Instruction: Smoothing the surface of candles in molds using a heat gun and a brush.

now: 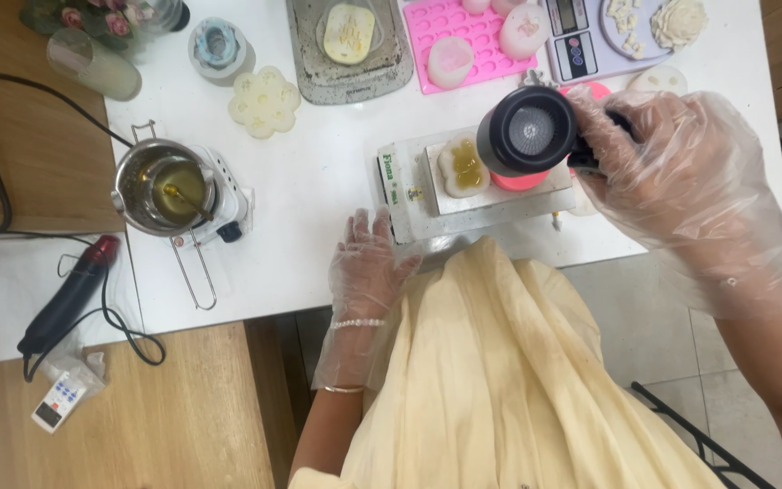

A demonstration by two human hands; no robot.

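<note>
One black heat blower (529,131) is held in the right hand (672,172), whose gloved fingers are closed around its handle. Its round back faces the camera, and it hangs over a small flat scale (409,195) near the front edge of the white table (319,181). On this scale lies a white bear-shaped mould (462,167) with yellow-brown filling, just beside a pink piece partly hidden under the blower. The left hand (368,267), also in a thin clear glove, rests flat with fingers spread on the table's front edge, touching the table only and holding nothing. Toward the left edge a metal pot (160,186) with yellow liquid stands on a small white hot plate. At the back edge are a pink silicone tray (463,41), a grey scale (350,45) and a flower-shaped wax piece (264,101). A black and red heat gun (70,294) lies beyond the left edge.
</note>
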